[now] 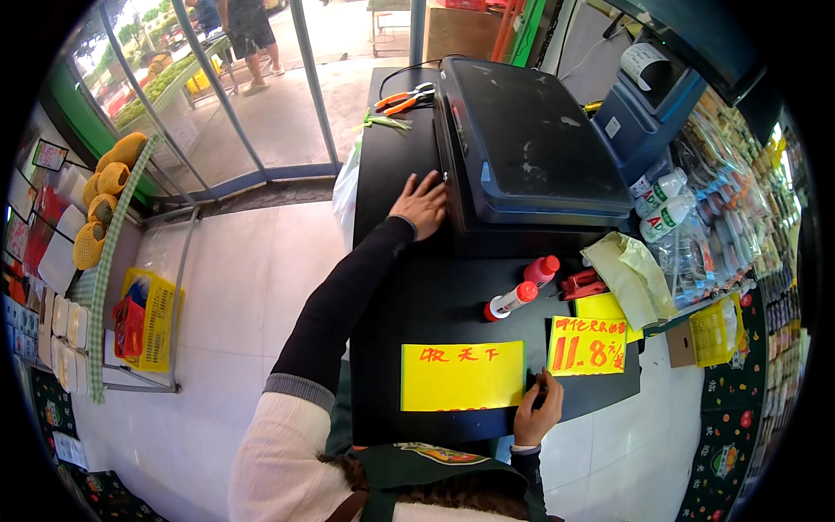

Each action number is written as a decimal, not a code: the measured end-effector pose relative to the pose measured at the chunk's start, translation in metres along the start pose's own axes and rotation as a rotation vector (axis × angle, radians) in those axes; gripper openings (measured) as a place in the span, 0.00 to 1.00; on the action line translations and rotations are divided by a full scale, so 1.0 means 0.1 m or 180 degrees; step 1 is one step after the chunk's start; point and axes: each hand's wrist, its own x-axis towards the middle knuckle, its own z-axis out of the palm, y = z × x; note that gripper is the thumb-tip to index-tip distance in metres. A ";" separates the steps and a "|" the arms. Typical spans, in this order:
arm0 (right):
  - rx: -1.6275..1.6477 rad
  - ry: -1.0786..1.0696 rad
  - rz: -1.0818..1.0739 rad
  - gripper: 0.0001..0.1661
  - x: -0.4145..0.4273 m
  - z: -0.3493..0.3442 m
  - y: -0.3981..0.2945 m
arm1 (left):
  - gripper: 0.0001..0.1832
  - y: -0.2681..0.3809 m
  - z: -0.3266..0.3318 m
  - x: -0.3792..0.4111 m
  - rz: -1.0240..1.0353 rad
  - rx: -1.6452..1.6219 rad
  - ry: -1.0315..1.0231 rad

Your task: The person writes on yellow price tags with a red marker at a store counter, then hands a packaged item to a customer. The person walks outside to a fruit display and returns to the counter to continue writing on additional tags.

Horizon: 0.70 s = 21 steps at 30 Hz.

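Observation:
My left hand (421,207) lies with fingers spread on the black counter (391,287). Its fingertips touch the side of a black cash drawer (446,176) with a small metal lock. On that drawer stands a dark weighing scale (535,130). My right hand (539,410) rests at the counter's front edge, fingers loosely curled. It is close to the right edge of a large yellow card (463,382) with red handwriting; whether it pinches anything is hard to see. A smaller yellow price card (587,349) lies just beyond it. Two red-capped markers (512,301) (541,271) stand behind the cards.
A folded pale bag (629,277) and red clips (582,285) lie at the right, near white bottles (665,205). Orange-handled pliers (404,99) sit at the counter's far end. A blue receipt printer (642,111) rises behind the scale. A yellow basket (153,320) stands leftward.

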 end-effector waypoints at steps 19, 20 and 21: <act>-0.0043 0.0147 -0.0040 0.15 0.01 0.02 0.01 | 0.29 -0.57 -0.01 0.23 -0.0674 -0.0406 0.0472; -0.0047 0.0148 -0.0046 0.14 0.01 0.01 0.01 | 0.28 -0.50 0.02 0.23 -0.0325 -0.0311 0.0340; -0.0057 0.0138 -0.0047 0.14 0.01 0.01 0.01 | 0.27 -0.42 0.06 0.23 0.0014 -0.0237 0.0231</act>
